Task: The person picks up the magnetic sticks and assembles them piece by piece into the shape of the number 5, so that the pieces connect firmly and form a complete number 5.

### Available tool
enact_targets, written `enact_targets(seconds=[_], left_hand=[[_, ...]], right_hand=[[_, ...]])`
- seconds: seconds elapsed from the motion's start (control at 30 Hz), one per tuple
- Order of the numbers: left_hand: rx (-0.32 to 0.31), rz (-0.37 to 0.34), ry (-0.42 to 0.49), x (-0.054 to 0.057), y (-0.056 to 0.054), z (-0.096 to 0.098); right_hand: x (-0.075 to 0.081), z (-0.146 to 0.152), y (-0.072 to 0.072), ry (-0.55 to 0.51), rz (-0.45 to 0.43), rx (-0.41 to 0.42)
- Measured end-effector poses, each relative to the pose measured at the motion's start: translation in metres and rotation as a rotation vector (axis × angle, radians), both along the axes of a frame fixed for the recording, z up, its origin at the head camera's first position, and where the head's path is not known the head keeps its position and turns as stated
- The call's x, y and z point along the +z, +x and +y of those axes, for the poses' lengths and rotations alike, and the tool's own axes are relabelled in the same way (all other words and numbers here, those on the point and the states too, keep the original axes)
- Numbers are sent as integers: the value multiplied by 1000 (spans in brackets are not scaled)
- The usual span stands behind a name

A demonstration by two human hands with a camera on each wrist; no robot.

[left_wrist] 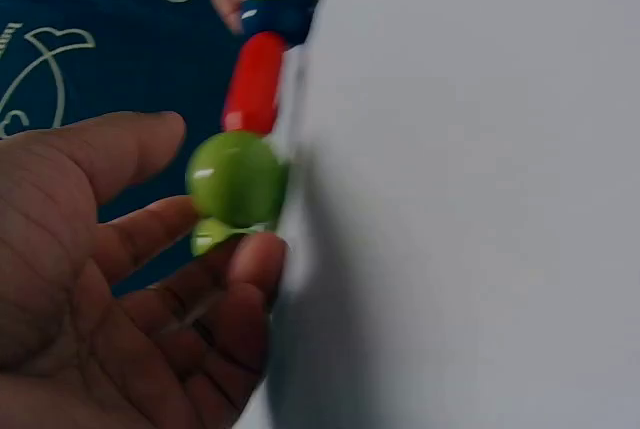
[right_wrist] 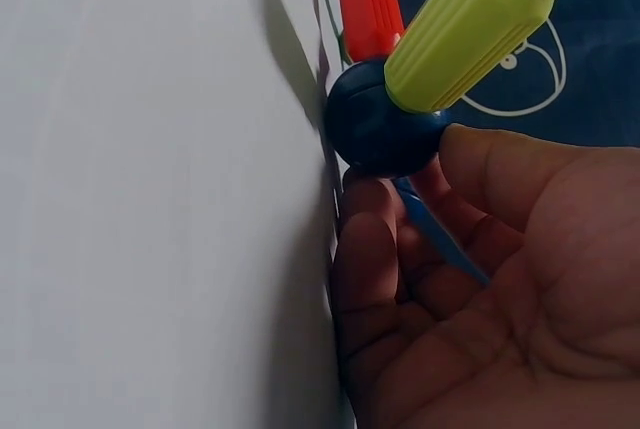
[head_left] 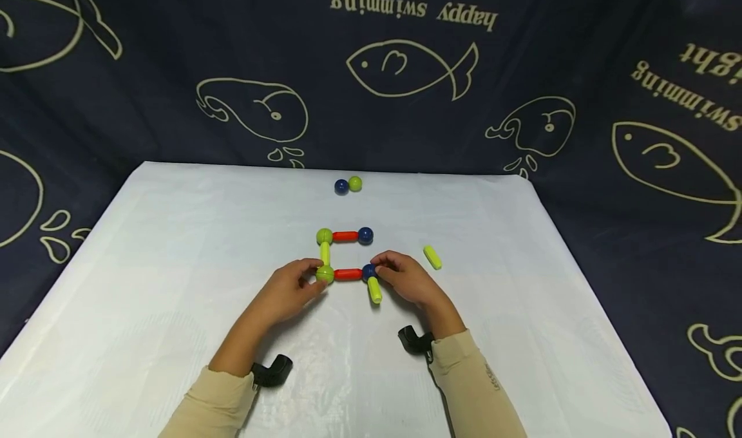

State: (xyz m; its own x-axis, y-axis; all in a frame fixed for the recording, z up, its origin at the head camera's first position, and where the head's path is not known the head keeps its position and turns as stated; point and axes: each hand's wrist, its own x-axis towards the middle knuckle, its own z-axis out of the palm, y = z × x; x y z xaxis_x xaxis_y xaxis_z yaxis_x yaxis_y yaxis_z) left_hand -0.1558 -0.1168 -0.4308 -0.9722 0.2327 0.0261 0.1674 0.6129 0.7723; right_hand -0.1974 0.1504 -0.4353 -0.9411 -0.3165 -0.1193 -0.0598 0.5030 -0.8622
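Note:
A magnetic-rod shape lies on the white table [head_left: 232, 219]. Its near green ball [head_left: 325, 274] has my left hand [head_left: 290, 290] round it; in the left wrist view fingertips meet the ball's underside, the thumb beside it. From that ball a red rod [head_left: 348, 274] runs to the near blue ball [head_left: 369, 271], which my right hand [head_left: 408, 278] pinches between thumb and fingers. A yellow-green rod [right_wrist: 470, 29] sticks out of this blue ball, its other end free. Another yellow-green rod [head_left: 325, 254] leads back to a far green ball [head_left: 324, 236], a red rod [head_left: 345, 236] and a far blue ball [head_left: 365, 235].
A loose yellow-green rod [head_left: 432, 257] lies right of my right hand. Near the table's far edge a loose blue ball [head_left: 341, 187] and green ball [head_left: 355, 183] sit side by side. A dark cloth with fish drawings [head_left: 406, 129] hangs behind the table.

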Motion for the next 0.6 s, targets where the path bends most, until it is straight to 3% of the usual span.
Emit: enact_targets(seconds=[0.13,0.3,0.6], left_hand=[[-35,-23,-31,22,-14,-7],[-24,9,-56,41,-49,-5],[-23,53,-124,46,-108,1]], right_hand=[[0,1,0,-1,-1,-8],[-1,2,-1,1,1,-14],[-4,4,-2,-6,-1,12]])
